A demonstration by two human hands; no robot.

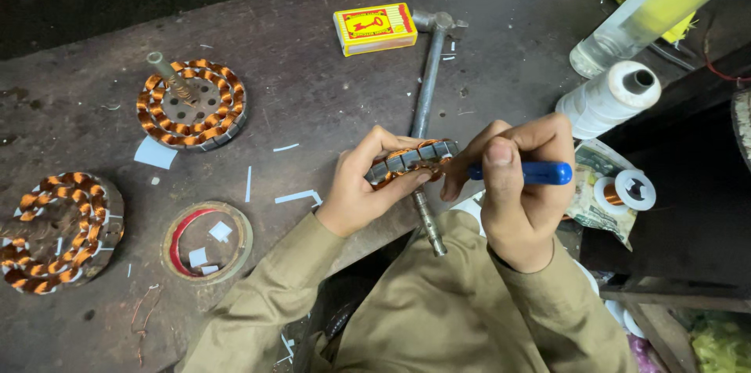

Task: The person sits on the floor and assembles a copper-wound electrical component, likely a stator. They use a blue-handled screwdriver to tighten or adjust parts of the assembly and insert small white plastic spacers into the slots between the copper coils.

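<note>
Stator, copper-wound, sits edge-on in your left hand above the bench edge, grip clamped on its rim. Your right hand, fingers closed round a blue-handled tool, lies just to its right; the tool's long axis points left at the windings. Its tip is hidden behind your fingers. A hammer lies under both hands, two more stators well apart at left.
</note>
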